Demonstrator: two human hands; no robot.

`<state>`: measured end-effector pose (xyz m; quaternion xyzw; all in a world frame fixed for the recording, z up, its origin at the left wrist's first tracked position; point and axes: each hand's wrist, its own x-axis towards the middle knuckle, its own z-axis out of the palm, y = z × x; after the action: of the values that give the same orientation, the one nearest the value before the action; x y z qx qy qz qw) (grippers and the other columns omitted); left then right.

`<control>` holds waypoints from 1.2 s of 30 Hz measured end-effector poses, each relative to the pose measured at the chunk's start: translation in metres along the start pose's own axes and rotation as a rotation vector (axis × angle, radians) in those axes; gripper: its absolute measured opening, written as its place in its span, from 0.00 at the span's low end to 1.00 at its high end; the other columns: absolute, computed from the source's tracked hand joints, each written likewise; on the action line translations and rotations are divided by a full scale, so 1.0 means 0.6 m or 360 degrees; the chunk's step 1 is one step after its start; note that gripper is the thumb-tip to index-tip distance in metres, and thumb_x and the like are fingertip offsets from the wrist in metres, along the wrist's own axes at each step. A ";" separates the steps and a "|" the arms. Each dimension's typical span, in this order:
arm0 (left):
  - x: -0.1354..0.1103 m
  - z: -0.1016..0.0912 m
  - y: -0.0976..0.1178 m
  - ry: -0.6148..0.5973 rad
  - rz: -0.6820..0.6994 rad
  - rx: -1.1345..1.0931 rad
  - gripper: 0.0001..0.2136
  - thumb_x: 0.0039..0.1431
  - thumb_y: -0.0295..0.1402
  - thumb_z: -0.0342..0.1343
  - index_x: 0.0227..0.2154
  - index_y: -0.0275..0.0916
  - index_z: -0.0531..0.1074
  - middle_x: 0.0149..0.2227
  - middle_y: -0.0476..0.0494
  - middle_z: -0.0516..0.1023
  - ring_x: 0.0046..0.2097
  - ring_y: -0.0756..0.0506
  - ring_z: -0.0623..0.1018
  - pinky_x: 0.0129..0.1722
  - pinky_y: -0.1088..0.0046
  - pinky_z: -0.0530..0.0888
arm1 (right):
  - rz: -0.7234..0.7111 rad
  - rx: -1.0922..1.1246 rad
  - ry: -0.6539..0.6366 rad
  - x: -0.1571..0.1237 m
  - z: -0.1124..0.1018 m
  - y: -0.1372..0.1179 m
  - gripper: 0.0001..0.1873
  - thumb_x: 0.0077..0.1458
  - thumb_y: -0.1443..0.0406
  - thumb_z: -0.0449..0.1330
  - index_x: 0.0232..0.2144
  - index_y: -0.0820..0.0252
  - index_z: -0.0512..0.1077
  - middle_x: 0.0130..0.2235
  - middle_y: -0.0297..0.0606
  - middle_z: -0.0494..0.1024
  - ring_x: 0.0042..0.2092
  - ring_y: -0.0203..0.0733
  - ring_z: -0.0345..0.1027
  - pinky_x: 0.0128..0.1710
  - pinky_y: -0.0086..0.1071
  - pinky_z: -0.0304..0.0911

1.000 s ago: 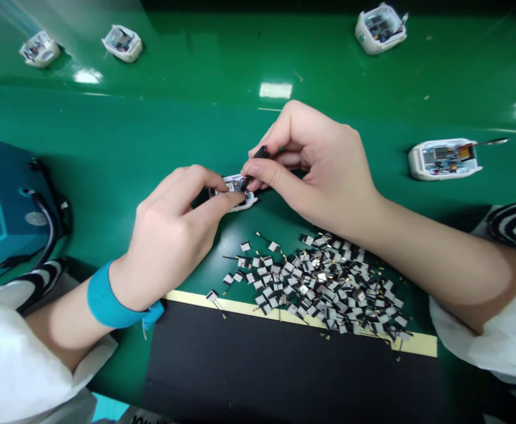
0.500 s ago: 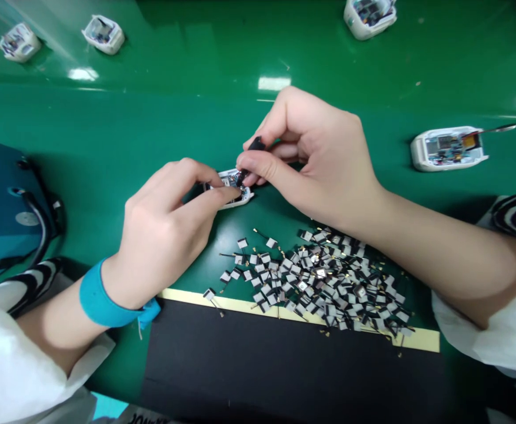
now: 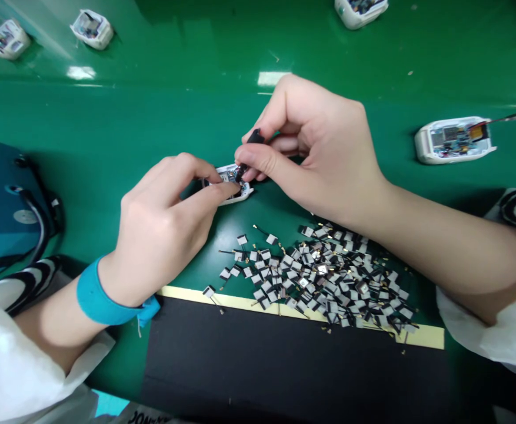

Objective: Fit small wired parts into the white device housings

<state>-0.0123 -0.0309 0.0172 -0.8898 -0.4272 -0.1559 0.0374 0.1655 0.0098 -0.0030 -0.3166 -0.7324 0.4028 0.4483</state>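
A small white casing [image 3: 247, 193] with a circuit board inside lies on the green table. My left hand [image 3: 163, 212], with a blue band round its wrist, presses thumb and forefinger on the casing and board to steady them. My right hand [image 3: 323, 144] pinches a short black stick-like tool [image 3: 256, 136], tilted, its lower end down at the board. Fingertips hide much of the board and the exact contact point. Below both hands spreads a pile of small grey-and-black square parts with short leads [image 3: 328, 277].
Another open casing [image 3: 454, 141] with a wire sticking out stands at the right. More casings sit along the back, one [image 3: 92, 29] at upper left. A blue box [image 3: 10, 206] with a black cable is at far left. A black mat [image 3: 284, 371] with a yellow strip lies in front.
The view has shifted slightly, so the casings at the back sit a little higher. Both hands keep nearly the same grip and place at the board.
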 end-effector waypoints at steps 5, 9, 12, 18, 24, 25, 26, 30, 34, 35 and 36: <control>0.000 0.000 0.000 -0.0007 -0.0007 -0.0009 0.09 0.59 0.30 0.45 0.37 0.43 0.71 0.36 0.47 0.70 0.38 0.48 0.72 0.35 0.70 0.70 | 0.0064 -0.0089 -0.0014 0.000 -0.001 -0.002 0.18 0.49 0.57 0.60 0.25 0.61 0.56 0.29 0.31 0.70 0.26 0.28 0.68 0.25 0.19 0.65; 0.000 0.002 -0.003 0.0056 0.0055 -0.0012 0.08 0.58 0.28 0.48 0.36 0.41 0.71 0.35 0.46 0.70 0.37 0.48 0.71 0.34 0.72 0.70 | 0.0012 -0.0105 -0.0010 0.000 -0.001 -0.002 0.17 0.49 0.58 0.60 0.25 0.62 0.56 0.28 0.31 0.69 0.26 0.29 0.68 0.24 0.20 0.64; 0.000 0.003 -0.004 0.0087 0.0072 -0.0007 0.07 0.57 0.28 0.49 0.36 0.40 0.71 0.35 0.46 0.70 0.37 0.48 0.71 0.33 0.72 0.70 | 0.0012 -0.0109 -0.0012 0.000 -0.001 -0.001 0.17 0.50 0.57 0.59 0.25 0.62 0.57 0.29 0.32 0.69 0.26 0.29 0.68 0.24 0.20 0.64; 0.000 0.003 -0.002 0.0054 0.0045 -0.0004 0.08 0.58 0.29 0.47 0.36 0.41 0.71 0.35 0.46 0.71 0.37 0.48 0.71 0.34 0.71 0.70 | 0.0047 -0.0121 -0.0010 0.000 -0.001 -0.002 0.18 0.48 0.55 0.60 0.25 0.61 0.57 0.29 0.31 0.69 0.26 0.28 0.67 0.24 0.19 0.64; 0.002 0.002 -0.003 0.0045 0.0057 -0.0012 0.09 0.58 0.29 0.47 0.36 0.41 0.71 0.35 0.45 0.71 0.36 0.47 0.72 0.33 0.71 0.70 | 0.0000 -0.0081 -0.0002 0.000 0.000 -0.001 0.18 0.49 0.57 0.60 0.24 0.61 0.56 0.28 0.31 0.69 0.26 0.29 0.67 0.24 0.20 0.65; 0.002 0.001 -0.003 0.0032 0.0058 -0.0005 0.09 0.59 0.29 0.47 0.36 0.41 0.71 0.35 0.45 0.71 0.37 0.47 0.72 0.33 0.71 0.70 | -0.0020 -0.0070 -0.0003 0.000 0.000 -0.001 0.18 0.49 0.57 0.60 0.24 0.61 0.56 0.28 0.31 0.69 0.26 0.29 0.67 0.24 0.20 0.65; 0.002 0.001 -0.003 0.0029 0.0064 0.0004 0.09 0.59 0.29 0.47 0.36 0.41 0.71 0.36 0.45 0.71 0.37 0.47 0.72 0.33 0.71 0.70 | -0.0034 -0.0068 -0.0005 0.000 0.000 -0.001 0.17 0.49 0.58 0.60 0.24 0.61 0.56 0.28 0.32 0.69 0.26 0.30 0.67 0.24 0.21 0.65; 0.002 0.002 -0.003 0.0061 0.0095 0.0048 0.08 0.58 0.29 0.48 0.36 0.41 0.71 0.35 0.45 0.71 0.36 0.47 0.72 0.32 0.71 0.69 | -0.0024 -0.0171 0.0021 -0.001 -0.002 -0.006 0.17 0.50 0.57 0.60 0.24 0.61 0.57 0.27 0.30 0.69 0.26 0.29 0.67 0.24 0.20 0.65; 0.002 0.005 -0.005 0.0125 0.0172 0.0086 0.07 0.57 0.29 0.49 0.35 0.41 0.72 0.34 0.44 0.71 0.35 0.47 0.72 0.30 0.72 0.69 | -0.0090 -0.0359 0.0104 -0.007 -0.003 -0.011 0.16 0.51 0.56 0.58 0.23 0.60 0.58 0.27 0.29 0.68 0.28 0.29 0.66 0.25 0.20 0.64; 0.002 0.005 -0.005 0.0135 0.0182 0.0097 0.08 0.57 0.29 0.49 0.35 0.40 0.72 0.34 0.44 0.71 0.35 0.47 0.72 0.30 0.73 0.69 | -0.0117 -0.0396 0.0114 -0.009 -0.003 -0.011 0.16 0.52 0.57 0.57 0.23 0.60 0.58 0.26 0.29 0.68 0.29 0.30 0.67 0.26 0.21 0.64; 0.003 0.004 -0.005 0.0133 0.0186 0.0110 0.08 0.57 0.29 0.48 0.35 0.40 0.72 0.34 0.44 0.71 0.35 0.47 0.72 0.30 0.73 0.69 | -0.0150 -0.0422 0.0125 -0.010 -0.003 -0.010 0.15 0.53 0.58 0.57 0.23 0.60 0.58 0.26 0.29 0.68 0.30 0.30 0.66 0.27 0.21 0.64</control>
<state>-0.0132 -0.0272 0.0150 -0.9042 -0.3776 -0.1756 0.0950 0.1690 0.0022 0.0005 -0.3538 -0.7752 0.2684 0.4493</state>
